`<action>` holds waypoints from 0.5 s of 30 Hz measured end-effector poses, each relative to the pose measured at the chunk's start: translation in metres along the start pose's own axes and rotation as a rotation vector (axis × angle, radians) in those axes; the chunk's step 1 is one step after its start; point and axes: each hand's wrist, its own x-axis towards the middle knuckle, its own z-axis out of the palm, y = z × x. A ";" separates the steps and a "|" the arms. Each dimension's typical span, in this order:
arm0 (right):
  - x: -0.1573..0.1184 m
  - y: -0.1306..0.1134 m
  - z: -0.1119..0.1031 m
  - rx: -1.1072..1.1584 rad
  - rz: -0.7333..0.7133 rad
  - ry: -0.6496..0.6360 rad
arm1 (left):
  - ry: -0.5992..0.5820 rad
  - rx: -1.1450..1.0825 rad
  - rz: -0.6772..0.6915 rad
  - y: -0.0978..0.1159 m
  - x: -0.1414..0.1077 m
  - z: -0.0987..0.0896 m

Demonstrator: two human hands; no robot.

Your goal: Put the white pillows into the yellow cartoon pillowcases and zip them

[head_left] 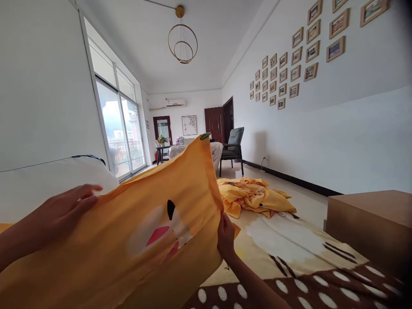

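Pillowcase: I see its long axis rising left to right. Right hand pinches its right edge; left hand lies spread flat on the pillow.

One head-worn camera, set low over the bed, looks forward along the room more than down. The yellow pillowcase sits very near, filling the lower left; the far door, ceiling lamp and framed wall pictures lie well beyond.
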 end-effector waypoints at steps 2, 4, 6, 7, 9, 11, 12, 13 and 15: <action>0.003 -0.024 0.002 0.066 -0.062 0.052 | -0.009 -0.054 0.023 0.050 0.011 -0.012; 0.000 -0.038 -0.003 0.130 -0.128 0.088 | 0.002 -0.060 0.104 0.100 0.023 -0.012; -0.008 -0.042 -0.013 0.147 -0.199 0.093 | -0.054 -0.108 0.157 0.140 0.035 -0.002; -0.012 -0.041 -0.018 0.137 -0.238 0.085 | -0.092 -0.147 0.180 0.154 0.040 0.003; -0.018 -0.036 -0.025 0.093 -0.318 0.064 | -0.139 -0.213 0.245 0.171 0.046 0.012; -0.021 -0.032 -0.026 0.044 -0.396 0.047 | -0.152 -0.219 0.353 0.180 0.048 0.016; -0.020 -0.031 -0.026 0.028 -0.421 0.045 | -0.162 -0.208 0.407 0.183 0.048 0.015; -0.018 -0.030 -0.025 0.021 -0.438 0.040 | -0.181 -0.199 0.442 0.184 0.048 0.013; -0.009 -0.030 -0.026 0.039 -0.450 -0.018 | -0.245 -0.225 0.431 0.186 0.047 0.008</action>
